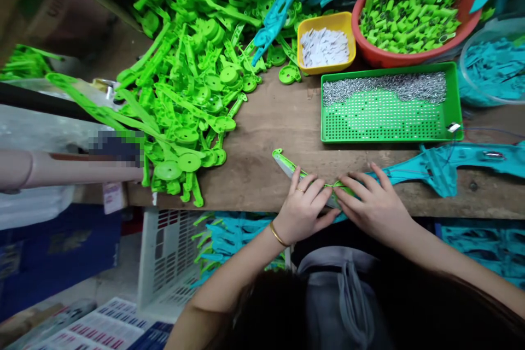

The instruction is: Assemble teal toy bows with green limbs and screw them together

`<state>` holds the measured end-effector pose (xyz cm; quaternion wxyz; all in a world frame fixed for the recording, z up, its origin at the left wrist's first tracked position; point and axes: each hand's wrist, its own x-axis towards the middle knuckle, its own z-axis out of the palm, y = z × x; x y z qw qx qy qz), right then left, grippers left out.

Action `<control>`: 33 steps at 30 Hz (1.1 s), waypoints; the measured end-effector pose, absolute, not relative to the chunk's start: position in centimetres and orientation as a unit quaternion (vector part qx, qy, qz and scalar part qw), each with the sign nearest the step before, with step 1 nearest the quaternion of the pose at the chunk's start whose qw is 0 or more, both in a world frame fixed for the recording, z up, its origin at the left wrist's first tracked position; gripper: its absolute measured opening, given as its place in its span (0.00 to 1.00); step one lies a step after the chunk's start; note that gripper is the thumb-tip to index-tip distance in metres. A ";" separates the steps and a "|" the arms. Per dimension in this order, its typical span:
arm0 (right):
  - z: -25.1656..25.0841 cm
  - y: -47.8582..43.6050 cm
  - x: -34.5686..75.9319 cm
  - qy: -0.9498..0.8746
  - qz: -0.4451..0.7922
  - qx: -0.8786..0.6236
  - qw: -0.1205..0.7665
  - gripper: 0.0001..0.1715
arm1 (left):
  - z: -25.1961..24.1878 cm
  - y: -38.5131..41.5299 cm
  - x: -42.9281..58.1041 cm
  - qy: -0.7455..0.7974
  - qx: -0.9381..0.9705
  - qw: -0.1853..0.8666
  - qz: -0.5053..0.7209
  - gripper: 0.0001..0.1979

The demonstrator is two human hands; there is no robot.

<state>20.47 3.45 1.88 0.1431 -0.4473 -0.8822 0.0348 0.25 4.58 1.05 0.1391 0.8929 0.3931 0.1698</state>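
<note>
Both my hands meet at the front edge of the wooden table, over a curved green plastic part (287, 164) with a greyish face. My left hand (302, 209), with a ring and a gold bracelet, has its fingers on the middle of this part. Close beside it, my right hand (371, 203) presses on the part's right portion, its fingertips near my left ones. A long blue plastic part (441, 167) extends right from under my right hand, with thin wires and a small metallic piece on it. My fingers hide where the green and blue parts meet.
Green parts (188, 136) are heaped at the left. Behind stand a yellow tray (305, 68) of white pieces, a red bowl (385, 60) of green pieces and a green tray (394, 136) of small metal pieces. A white crate (150, 262) is below the table.
</note>
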 end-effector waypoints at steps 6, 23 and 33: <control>2.5 3.2 19.5 -0.866 0.035 -0.488 0.101 0.13 | 0.7 4.7 -0.2 0.374 0.898 0.128 0.195 0.16; 2.1 3.4 23.8 -0.807 0.103 -0.542 0.211 0.06 | 1.2 5.0 0.1 0.382 0.897 0.131 0.178 0.17; 1.8 4.6 23.4 -0.843 0.060 -0.516 0.137 0.05 | 1.4 5.0 0.3 0.395 0.888 0.161 0.169 0.16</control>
